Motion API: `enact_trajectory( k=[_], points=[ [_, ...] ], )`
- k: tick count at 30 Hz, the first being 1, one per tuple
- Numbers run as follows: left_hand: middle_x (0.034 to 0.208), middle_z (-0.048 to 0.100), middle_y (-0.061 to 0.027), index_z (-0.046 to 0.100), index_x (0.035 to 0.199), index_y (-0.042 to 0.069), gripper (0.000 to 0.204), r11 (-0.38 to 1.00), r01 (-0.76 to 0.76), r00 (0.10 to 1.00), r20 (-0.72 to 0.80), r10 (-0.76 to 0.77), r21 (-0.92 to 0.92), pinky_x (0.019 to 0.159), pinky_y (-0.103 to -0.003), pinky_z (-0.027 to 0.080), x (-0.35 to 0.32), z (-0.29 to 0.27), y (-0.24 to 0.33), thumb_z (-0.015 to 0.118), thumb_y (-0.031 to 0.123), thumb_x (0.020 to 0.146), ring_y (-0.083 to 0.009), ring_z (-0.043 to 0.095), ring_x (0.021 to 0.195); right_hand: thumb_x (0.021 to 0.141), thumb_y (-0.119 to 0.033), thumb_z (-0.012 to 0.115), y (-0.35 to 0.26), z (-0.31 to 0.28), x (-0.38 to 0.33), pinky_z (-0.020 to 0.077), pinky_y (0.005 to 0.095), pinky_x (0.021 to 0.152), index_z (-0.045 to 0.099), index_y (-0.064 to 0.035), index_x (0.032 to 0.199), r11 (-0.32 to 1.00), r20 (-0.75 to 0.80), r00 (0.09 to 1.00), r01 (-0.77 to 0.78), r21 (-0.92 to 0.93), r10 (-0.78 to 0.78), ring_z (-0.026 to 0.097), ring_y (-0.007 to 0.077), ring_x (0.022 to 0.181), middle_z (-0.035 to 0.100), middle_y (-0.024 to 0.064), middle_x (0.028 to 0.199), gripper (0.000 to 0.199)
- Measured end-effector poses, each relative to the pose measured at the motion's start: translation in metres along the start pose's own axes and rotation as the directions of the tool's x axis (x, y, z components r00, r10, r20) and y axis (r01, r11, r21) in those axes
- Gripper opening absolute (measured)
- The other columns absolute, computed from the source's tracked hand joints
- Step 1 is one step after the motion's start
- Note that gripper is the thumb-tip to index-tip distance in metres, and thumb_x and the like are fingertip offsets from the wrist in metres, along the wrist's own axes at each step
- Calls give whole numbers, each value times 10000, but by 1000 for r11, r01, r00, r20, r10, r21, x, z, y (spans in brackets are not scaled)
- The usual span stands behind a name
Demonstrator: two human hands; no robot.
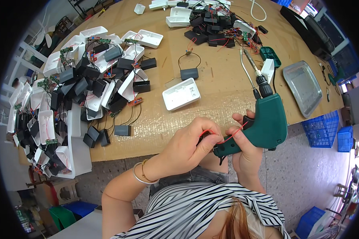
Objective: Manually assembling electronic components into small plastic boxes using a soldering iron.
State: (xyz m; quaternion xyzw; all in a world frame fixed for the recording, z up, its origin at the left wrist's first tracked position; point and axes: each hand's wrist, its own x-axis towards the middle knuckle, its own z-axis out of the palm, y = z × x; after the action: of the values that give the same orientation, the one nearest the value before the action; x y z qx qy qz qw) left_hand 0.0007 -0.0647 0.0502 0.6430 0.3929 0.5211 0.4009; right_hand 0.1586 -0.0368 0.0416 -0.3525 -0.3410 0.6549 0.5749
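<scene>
Left hand (195, 137): grip pinched, thumb against forefinger, on the red wire (229, 138)
Right hand (246, 153): grip curled round the green soldering gun (270, 121), thumb at the wire
Red wire: between the hands, at five o'clock from view centre
Wire risk: a hard tug might snap it
Tip risk: the tip (246, 54) points to eleven o'clock; if hot, a wrist turn might scorch the black parts (215, 30)
Gun marking: too small to read
</scene>
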Motion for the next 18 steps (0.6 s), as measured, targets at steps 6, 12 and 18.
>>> enact_trajectory(
  k=[6, 12, 18],
  points=[
    [878, 584, -121, 423, 970, 3, 103, 992, 98, 995, 17, -100, 76, 720, -284, 485, 0, -3, 5, 464, 82, 918, -172, 595, 800, 758, 63, 576, -2, -8, -4, 512, 295, 769, 391, -20, 1227, 995, 75, 993, -90, 34, 87, 608, 178, 800, 582, 124, 911, 510],
    [860, 588, -101, 452, 969, 10, 105, 973, 61, 995, 59, -76, 224, 658, -274, 482, 3, -6, 8, 498, 71, 897, -160, 597, 717, 754, 59, 578, -4, -7, -4, 504, 320, 769, 402, -6, 1207, 999, 76, 997, -30, -22, 32, 599, 177, 795, 578, 119, 897, 490],
    [759, 610, -69, 582, 863, 18, 131, 932, 194, 976, 31, -214, 306, 539, -239, 440, 8, -4, 26, 653, 105, 794, -140, 577, 606, 756, 58, 590, 2, -5, -1, 490, 291, 739, 403, -13, 1195, 998, 74, 997, 16, -59, -11, 576, 163, 780, 574, 104, 863, 482]
  ],
)
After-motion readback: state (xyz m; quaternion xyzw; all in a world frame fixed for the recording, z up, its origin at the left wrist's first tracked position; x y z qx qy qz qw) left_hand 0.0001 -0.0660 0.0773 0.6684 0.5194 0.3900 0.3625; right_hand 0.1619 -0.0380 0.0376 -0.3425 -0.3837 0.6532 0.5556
